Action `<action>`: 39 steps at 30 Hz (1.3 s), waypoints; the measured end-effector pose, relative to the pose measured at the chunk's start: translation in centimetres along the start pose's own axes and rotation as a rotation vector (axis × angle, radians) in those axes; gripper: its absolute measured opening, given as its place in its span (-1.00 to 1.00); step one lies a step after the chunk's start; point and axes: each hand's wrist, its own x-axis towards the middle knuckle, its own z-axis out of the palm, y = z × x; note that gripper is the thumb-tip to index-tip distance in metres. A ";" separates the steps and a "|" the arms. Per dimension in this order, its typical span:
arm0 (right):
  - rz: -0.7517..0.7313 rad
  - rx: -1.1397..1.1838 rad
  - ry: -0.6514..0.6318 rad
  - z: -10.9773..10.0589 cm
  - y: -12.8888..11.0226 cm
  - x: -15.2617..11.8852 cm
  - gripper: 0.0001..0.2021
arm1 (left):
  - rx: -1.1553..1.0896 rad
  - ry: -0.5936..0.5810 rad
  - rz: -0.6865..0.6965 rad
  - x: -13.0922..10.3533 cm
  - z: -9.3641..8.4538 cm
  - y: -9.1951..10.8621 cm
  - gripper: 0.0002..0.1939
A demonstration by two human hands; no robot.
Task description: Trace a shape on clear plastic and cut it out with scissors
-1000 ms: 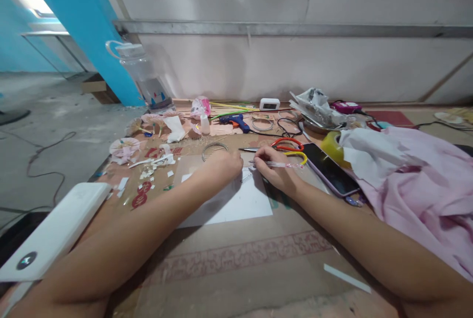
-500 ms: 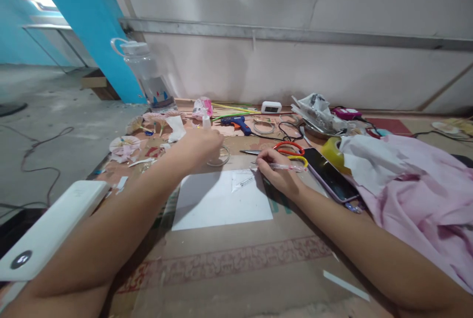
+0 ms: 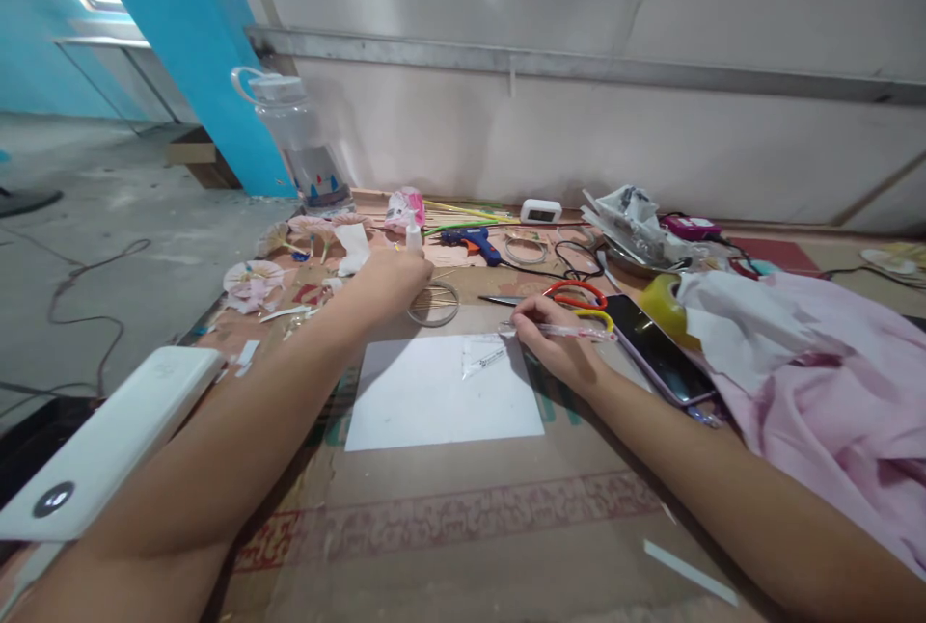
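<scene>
A sheet of white paper (image 3: 434,401) lies on the cardboard in front of me, with a small clear triangular set square (image 3: 481,358) on its upper right. My right hand (image 3: 554,338) rests by the paper's right corner, closed around a clear pen (image 3: 579,331) with pink parts. Scissors (image 3: 575,293) with red and yellow handles lie just beyond that hand. My left hand (image 3: 397,281) is closed past the paper's upper left edge; its fingertips are hidden. Beside it is a round hoop (image 3: 436,319) with thin sticks across it, and a small white-topped bottle (image 3: 413,237) shows just behind.
A blue glue gun (image 3: 474,242), a small white digital display (image 3: 541,211) and a water bottle (image 3: 308,146) stand at the back. To the right are a phone (image 3: 658,348), yellow tape (image 3: 662,305) and pink cloth (image 3: 831,372). A white power bank (image 3: 122,440) lies at left.
The whole view has shifted slightly. My left hand has moved a little left, so more of the hoop shows. My right hand keeps its hold on the pen.
</scene>
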 end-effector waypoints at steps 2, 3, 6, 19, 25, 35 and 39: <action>0.001 0.006 -0.008 0.0 0.0 0.0 -0.90 | -0.001 0.007 0.016 -0.3 -0.3 0.7 -0.70; 0.003 0.005 -0.010 0.0 0.0 0.0 -0.90 | -0.003 0.004 0.027 -0.4 -0.4 1.1 -0.70; -0.002 -0.013 -0.012 0.0 0.0 0.0 -0.91 | -0.016 -0.001 0.046 -0.5 -0.3 2.2 -0.69; -0.015 -0.015 -0.040 0.0 -0.1 0.1 -0.91 | -0.042 -0.058 0.015 -0.4 -0.1 2.0 -0.80; -0.007 -0.022 -0.045 -0.1 0.0 0.0 -0.92 | -0.037 -0.083 0.034 -0.4 -0.3 1.5 -0.75; -0.046 -0.064 -0.057 -0.1 0.1 0.0 -0.90 | -0.042 -0.094 0.021 -0.2 -0.1 0.6 -0.77; -0.052 -0.073 -0.062 -0.1 0.1 0.0 -0.91 | -0.038 -0.054 0.011 -0.2 -0.2 0.8 -0.76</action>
